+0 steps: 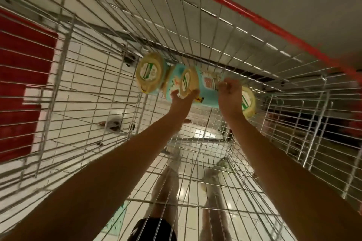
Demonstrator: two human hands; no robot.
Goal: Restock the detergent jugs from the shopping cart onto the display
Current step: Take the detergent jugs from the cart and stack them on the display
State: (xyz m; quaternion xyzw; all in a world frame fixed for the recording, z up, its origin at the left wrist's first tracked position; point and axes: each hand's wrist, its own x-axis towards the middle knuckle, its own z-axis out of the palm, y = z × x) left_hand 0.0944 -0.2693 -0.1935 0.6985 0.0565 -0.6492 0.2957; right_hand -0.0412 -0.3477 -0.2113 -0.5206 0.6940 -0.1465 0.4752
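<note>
I look straight down into a wire shopping cart point(82, 92). Three turquoise detergent jugs with cream caps stand at its far end. The left jug point(150, 72) stands untouched. My left hand point(181, 99) grips the middle jug point(205, 92) at its cap, fingers curled round the cap's edge. My right hand point(231, 92) is curled over the top of the right jug point(248, 101), between it and the middle jug. What its fingers close on is hidden.
The cart's red handle bar point(254, 15) runs across the upper right. A red panel point(21, 76) shows through the cart's left wall. White floor tiles and my legs point(166, 186) are visible through the cart's wire bottom.
</note>
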